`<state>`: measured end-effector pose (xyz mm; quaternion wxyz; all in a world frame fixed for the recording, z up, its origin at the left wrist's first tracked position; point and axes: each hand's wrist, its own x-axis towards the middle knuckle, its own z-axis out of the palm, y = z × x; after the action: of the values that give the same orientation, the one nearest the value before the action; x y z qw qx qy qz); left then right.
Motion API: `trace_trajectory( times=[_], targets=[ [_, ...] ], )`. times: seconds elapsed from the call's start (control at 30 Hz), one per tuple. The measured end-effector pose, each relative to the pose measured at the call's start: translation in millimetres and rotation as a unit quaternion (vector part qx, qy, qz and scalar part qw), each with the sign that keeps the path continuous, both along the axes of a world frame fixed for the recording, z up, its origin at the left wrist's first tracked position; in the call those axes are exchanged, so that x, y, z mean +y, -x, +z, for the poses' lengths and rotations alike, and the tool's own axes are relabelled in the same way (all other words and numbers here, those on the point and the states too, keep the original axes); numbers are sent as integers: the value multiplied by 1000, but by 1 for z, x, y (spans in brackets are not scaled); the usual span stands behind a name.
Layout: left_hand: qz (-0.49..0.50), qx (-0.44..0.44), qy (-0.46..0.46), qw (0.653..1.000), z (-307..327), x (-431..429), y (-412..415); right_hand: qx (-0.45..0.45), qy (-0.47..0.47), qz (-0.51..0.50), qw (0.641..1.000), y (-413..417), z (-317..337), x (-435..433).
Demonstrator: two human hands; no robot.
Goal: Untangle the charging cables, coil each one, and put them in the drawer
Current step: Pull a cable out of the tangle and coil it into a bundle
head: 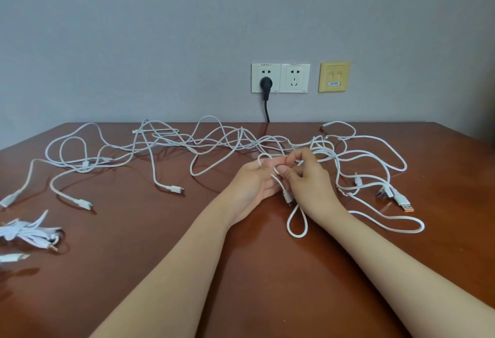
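You're on the untangling step, looks like. Your left hand (254, 179) has a loop of one white cable (287, 196) curled round its fingers. Your right hand (308, 177) pinches the same cable just beside it, and the plug end dangles between them. The rest of the tangle (227, 142) sprawls over the brown counter (160, 270). Next I'd guess you feed that plug back through the knot, gently. No drawer in view. Grey wall behind, with sockets (280, 78) and one black plug (265, 83) in.

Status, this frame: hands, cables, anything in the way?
Left hand and right hand pinch one white cable near its plug. Tangle sprawls uncoiled across table. Bundled cable lies far left.
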<state>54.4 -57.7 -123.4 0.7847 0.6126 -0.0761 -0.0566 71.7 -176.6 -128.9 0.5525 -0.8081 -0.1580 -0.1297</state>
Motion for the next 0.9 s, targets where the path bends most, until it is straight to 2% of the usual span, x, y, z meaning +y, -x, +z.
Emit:
trace_trajectory(
  times=[0.13,0.23,0.33,0.47,0.53,0.67,0.77,0.9],
  targets=[
    [31,-30,-49,998,-3,-5,0,61,-24,-12,998,-2,-1,0],
    [97,-20,-67,993,0,-7,-1,93,-47,68,992,1,0,4],
    [161,17,-1,987,5,-1,-2,161,-89,170,968,8,8,8],
    [172,29,80,981,8,6,-3,232,-20,178,956,6,15,-1],
    [178,31,88,980,9,6,-2,229,9,164,960,4,18,-7],
    [180,31,64,981,8,5,-2,132,129,114,976,5,17,-9],
    [176,25,43,983,7,3,-2,94,129,87,983,6,12,-7],
    [134,14,57,989,6,-2,-1,114,117,68,984,1,8,-7]
  ],
)
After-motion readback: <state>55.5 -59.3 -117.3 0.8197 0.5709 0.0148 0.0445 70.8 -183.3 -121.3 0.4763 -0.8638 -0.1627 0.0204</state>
